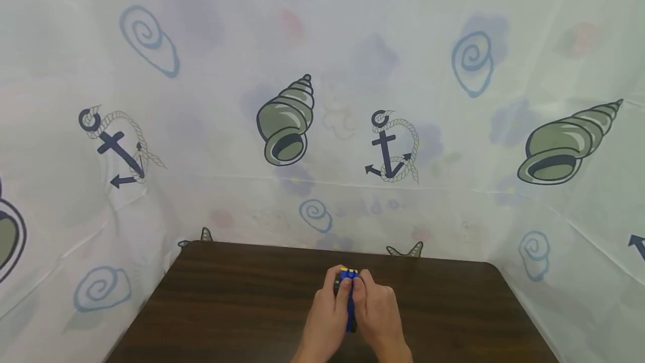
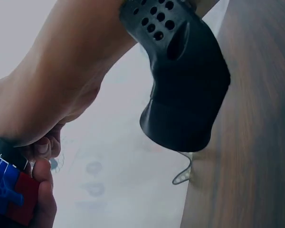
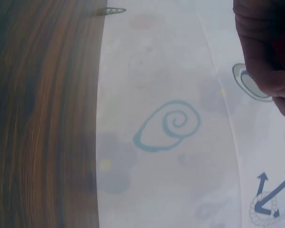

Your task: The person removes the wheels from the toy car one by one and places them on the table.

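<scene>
A small blue toy (image 1: 349, 296) with yellow on its top end stands between both hands, above the brown table. My left hand (image 1: 325, 315) grips it from the left and my right hand (image 1: 379, 310) from the right, thumbs side by side on the near face. In the left wrist view the blue toy (image 2: 4, 183) also shows a red part (image 2: 24, 199) and a dark, wheel-like piece (image 2: 8, 153); fingers curl round its edge. Its exact kind is hard to tell, since the hands cover much of it. The right wrist view catches only shadowed fingers (image 3: 270, 71).
A dark brown wood-grain table (image 1: 242, 296) lies below the hands. White cloth (image 1: 342, 43) printed with shells and anchors hangs behind and on both sides. A black band with holes (image 2: 185, 80) sits by a forearm in the left wrist view.
</scene>
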A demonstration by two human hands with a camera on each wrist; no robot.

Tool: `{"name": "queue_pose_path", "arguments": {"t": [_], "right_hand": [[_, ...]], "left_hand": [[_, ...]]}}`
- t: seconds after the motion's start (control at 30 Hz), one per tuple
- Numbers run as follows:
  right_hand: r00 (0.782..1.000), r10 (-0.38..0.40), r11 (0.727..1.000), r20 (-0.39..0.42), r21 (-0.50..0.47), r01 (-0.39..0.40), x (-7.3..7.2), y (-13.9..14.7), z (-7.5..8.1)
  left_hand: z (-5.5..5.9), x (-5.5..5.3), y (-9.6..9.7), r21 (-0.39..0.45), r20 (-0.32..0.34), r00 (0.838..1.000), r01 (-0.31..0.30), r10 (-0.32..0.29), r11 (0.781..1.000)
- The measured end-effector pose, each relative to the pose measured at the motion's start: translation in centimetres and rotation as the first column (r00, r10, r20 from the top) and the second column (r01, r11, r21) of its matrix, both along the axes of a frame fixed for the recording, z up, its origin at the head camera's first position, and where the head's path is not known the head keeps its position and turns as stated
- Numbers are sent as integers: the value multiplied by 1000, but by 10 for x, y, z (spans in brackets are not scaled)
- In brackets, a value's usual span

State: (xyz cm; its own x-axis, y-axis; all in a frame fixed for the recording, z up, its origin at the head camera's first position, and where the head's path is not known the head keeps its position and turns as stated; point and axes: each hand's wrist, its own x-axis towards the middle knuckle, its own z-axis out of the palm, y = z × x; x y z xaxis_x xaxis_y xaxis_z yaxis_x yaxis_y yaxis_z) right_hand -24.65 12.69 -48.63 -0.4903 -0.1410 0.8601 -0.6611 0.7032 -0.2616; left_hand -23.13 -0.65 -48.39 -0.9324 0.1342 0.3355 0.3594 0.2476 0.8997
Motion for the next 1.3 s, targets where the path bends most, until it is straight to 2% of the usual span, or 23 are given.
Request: {"name": "queue_pose_path", "arguments": {"t": [0.2, 0.43, 0.57, 0.7, 0.83, 1.0, 1.07, 1.17, 1.23, 1.3], "right_hand": [[999, 27, 999, -25, -18, -27, -3, 6, 1], [999, 48, 999, 10, 6, -48, 0, 7, -4], [997, 67, 998, 24, 1, -67, 0, 6, -5], [995, 98, 994, 31, -42, -96, -1, 5, -3], [992, 123, 990, 35, -76, -121, 0, 3, 0], [979, 185, 980, 88, -95, -176, 2, 3, 4], [968, 215, 973, 127, -117, -201, 2, 4, 5], [944, 227, 967, 240, -169, -190, 0, 7, 5], [911, 219, 965, 350, -216, -149, -2, 11, 4], [869, 197, 962, 454, -259, -83, -6, 16, 1]], "left_hand": [[5, -2, 4, -26, -13, 999, 29, -29, 999], [-1, 0, 1, -5, 39, 998, 48, -48, 999], [-2, 1, -1, 9, 36, 998, 57, -57, 998], [-2, -3, -3, 87, 26, 995, 92, -95, 992], [0, -5, -4, 162, 44, 991, 116, -124, 980], [2, -6, -4, 187, 103, 990, 75, -95, 979], [3, -6, -6, 275, 154, 978, 93, -139, 957], [5, -7, -13, 444, 190, 952, 136, -241, 886], [6, -7, -20, 528, 198, 934, 153, -297, 835], [6, -10, -27, 556, 208, 930, 143, -304, 819]]}}
